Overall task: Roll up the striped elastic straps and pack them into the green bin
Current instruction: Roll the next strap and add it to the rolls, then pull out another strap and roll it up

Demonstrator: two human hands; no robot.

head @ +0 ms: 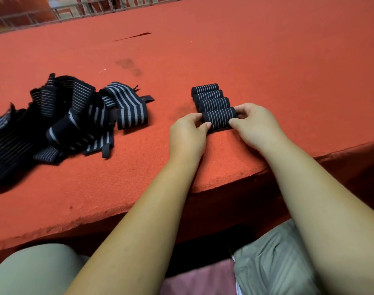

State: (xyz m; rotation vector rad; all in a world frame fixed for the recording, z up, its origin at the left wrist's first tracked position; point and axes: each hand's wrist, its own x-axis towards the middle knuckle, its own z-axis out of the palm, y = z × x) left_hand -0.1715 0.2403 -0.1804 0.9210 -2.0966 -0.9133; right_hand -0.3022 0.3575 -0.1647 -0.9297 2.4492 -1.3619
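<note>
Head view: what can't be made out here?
- green bin: nowhere in the head view, outside the frame.
- loose strap pile: cut by the left edge and overlapping, count unclear.
- nearest roll: both ends covered by the left hand and right hand that pinch it.
- railing at top: blurred.

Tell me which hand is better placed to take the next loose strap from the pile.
Left, probably. The left hand is nearer the pile of loose straps, which lies on its side; the right hand would have to cross over the roll both hands hold.
</note>
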